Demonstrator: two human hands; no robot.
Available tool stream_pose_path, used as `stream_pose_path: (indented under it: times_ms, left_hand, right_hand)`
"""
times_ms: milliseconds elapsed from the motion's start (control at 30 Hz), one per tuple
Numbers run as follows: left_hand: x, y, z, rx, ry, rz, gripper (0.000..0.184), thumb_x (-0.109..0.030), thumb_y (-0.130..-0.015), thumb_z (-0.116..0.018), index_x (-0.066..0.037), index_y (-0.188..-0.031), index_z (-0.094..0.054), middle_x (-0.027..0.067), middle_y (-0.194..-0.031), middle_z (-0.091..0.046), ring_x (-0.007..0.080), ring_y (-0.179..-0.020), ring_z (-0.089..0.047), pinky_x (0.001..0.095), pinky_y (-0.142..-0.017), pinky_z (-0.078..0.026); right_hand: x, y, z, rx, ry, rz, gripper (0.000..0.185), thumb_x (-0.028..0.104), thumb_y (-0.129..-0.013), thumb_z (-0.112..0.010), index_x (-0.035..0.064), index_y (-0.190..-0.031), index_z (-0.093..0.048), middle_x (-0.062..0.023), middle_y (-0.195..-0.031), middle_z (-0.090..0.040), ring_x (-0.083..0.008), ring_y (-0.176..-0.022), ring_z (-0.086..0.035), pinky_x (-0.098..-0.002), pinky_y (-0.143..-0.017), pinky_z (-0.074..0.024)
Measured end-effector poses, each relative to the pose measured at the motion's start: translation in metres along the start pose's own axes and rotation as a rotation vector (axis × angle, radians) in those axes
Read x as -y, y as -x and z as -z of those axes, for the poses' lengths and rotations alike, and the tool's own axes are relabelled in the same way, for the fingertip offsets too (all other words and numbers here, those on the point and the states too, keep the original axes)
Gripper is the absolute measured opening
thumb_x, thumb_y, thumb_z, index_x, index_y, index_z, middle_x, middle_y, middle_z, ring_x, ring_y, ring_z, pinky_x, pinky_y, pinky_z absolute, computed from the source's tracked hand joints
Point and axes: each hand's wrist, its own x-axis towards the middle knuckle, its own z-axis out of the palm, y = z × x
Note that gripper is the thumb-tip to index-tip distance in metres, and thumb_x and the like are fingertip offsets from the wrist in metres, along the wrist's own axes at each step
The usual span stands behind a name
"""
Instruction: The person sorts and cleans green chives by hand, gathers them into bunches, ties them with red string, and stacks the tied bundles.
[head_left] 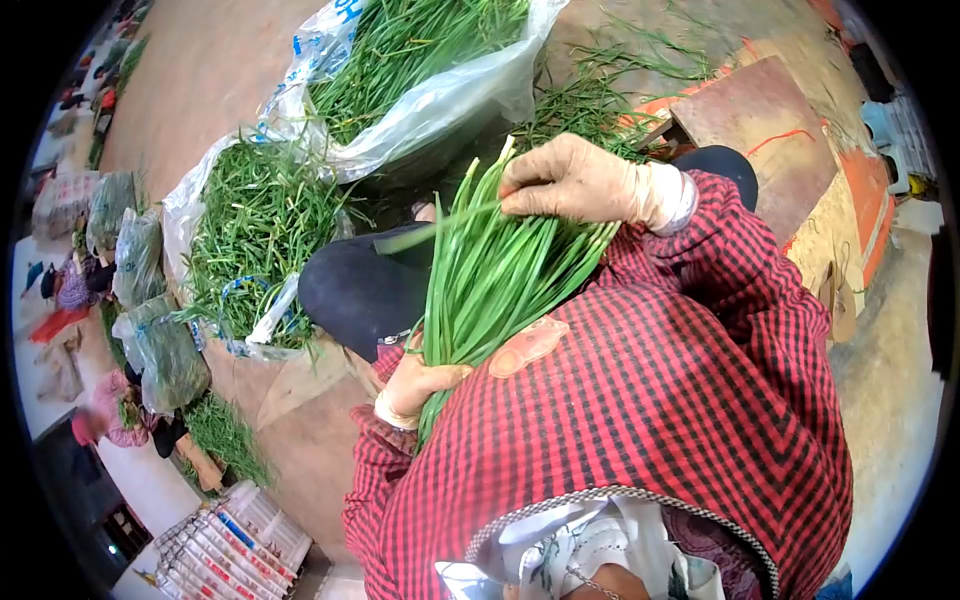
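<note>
Left hand [424, 386] holds green stalks [505, 275] (right hand [575, 180] pinches a blade [440, 227]).

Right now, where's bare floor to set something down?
Free: floor between the large open bag and the left-edge bags; also a patch between left sleeve and green pile. Crowded: around the right hand, with the bunch below and scattered stems above.

i am viewing everything through a strongly curved lens: black corners are framing the round picture, a bluish fringe is tinting its rim, and the white stack [238, 540] at lower left is bending. fairly bright, diffuse light is covering the floor [215, 70], while the plastic bag [490, 85] is catching pale glare and shadow is lying beneath it. near the right hand [570, 180], one leaf [412, 237] is showing motion blur; the far-left background is looking soft.
</note>
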Motion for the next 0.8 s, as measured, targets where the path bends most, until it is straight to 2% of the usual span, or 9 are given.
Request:
stream_pose_path:
  times_ms: [100,167,300,433,500,533,633,700,800]
  left_hand:
    - [-0.002,0.0,-0.003,-0.014,0.043,0.001,0.053,0.004,-0.077,-0.068,0.002,-0.129,-0.054,0.0135,-0.119,-0.064,0.0241,-0.105,-0.063,0.0393,-0.094,-0.049]
    - [-0.003,0.0,-0.004,-0.008,0.081,-0.072,0.055,0.005,-0.075,-0.068,0.001,-0.129,-0.054,0.0136,-0.12,-0.063,0.0245,-0.104,-0.063,0.0392,-0.093,-0.049]
    - [-0.014,0.005,-0.002,-0.088,-0.014,-0.064,0.056,0.001,-0.07,-0.069,0.005,-0.124,-0.056,0.0143,-0.115,-0.066,0.0238,-0.102,-0.064,0.0375,-0.092,-0.049]
    - [-0.013,0.012,0.003,0.019,0.276,-0.151,0.056,0.0,-0.072,-0.066,0.008,-0.126,-0.053,0.0197,-0.111,-0.066,0.024,-0.098,-0.066,0.0344,-0.087,-0.052]
    - [-0.004,0.013,0.031,-0.041,0.224,-0.143,0.058,-0.008,-0.073,-0.069,0.011,-0.125,-0.051,0.0231,-0.109,-0.066,0.0213,-0.073,-0.065,0.0306,-0.065,-0.053]
    - [-0.006,0.009,0.028,-0.001,0.26,-0.194,0.06,-0.015,-0.074,-0.068,0.014,-0.123,-0.049,0.0223,-0.106,-0.064,0.0183,-0.066,-0.061,0.0292,-0.06,-0.048]
    - [-0.009,-0.001,0.02,0.045,0.315,-0.266,0.063,-0.022,-0.075,-0.067,0.016,-0.121,-0.047,0.0199,-0.103,-0.062,0.014,-0.057,-0.053,0.0279,-0.053,-0.04]
    - [-0.012,-0.003,0.016,0.046,0.33,-0.292,0.062,-0.023,-0.076,-0.067,0.015,-0.121,-0.048,0.0184,-0.104,-0.061,0.0128,-0.054,-0.049,0.028,-0.051,-0.037]
    - [-0.016,0.001,0.008,-0.017,0.298,-0.297,0.062,-0.02,-0.075,-0.066,0.012,-0.125,-0.048,0.0207,-0.111,-0.061,0.014,-0.056,-0.051,0.0281,-0.052,-0.039]
  right_hand:
    - [-0.003,0.007,0.018,-0.091,-0.171,-0.184,0.022,0.019,-0.09,-0.068,0.0005,-0.102,-0.067,-0.0051,-0.085,-0.069,-0.0106,-0.079,-0.064,-0.0256,-0.072,-0.0509]
    - [-0.018,0.011,0.03,-0.249,-0.14,-0.017,0.019,0.018,-0.091,-0.066,0.001,-0.099,-0.067,-0.0021,-0.082,-0.068,-0.0075,-0.071,-0.063,-0.0225,-0.062,-0.0505]
    - [-0.021,0.028,0.053,-0.469,-0.101,-0.056,0.021,0.021,-0.091,-0.065,0.0025,-0.1,-0.068,-0.0011,-0.085,-0.067,-0.0087,-0.074,-0.062,-0.0255,-0.073,-0.0502]
    - [-0.059,0.056,0.097,-0.702,-0.149,-0.14,0.031,0.027,-0.093,-0.065,0.0013,-0.11,-0.064,-0.0085,-0.1,-0.068,-0.0178,-0.087,-0.068,-0.0285,-0.081,-0.0516]
    - [-0.062,0.065,0.1,-0.531,0.496,-0.393,0.051,0.039,-0.088,-0.068,0.0015,-0.121,-0.06,-0.0107,-0.109,-0.066,-0.0251,-0.102,-0.064,-0.0335,-0.092,-0.0489]
    - [-0.066,0.062,0.088,-0.585,0.761,-0.142,0.07,0.045,-0.083,-0.072,-0.0016,-0.131,-0.053,-0.0155,-0.12,-0.063,-0.0234,-0.088,-0.065,-0.0318,-0.088,-0.0502]
    - [-0.026,0.045,0.046,-0.428,-0.05,-0.244,0.065,0.048,-0.09,-0.064,-0.004,-0.127,-0.053,-0.0149,-0.111,-0.063,-0.0188,-0.085,-0.066,-0.0303,-0.076,-0.0543]
    - [-0.002,0.031,0.033,-0.16,-0.286,-0.375,0.056,0.045,-0.092,-0.061,-0.0032,-0.12,-0.056,-0.0105,-0.091,-0.065,-0.0141,-0.073,-0.065,-0.0262,-0.068,-0.0537]
    - [-0.015,0.011,0.019,-0.226,-0.367,-0.267,0.034,0.032,-0.095,-0.06,-0.0009,-0.104,-0.06,-0.0045,-0.07,-0.063,-0.0109,-0.059,-0.06,-0.0247,-0.055,-0.0495]
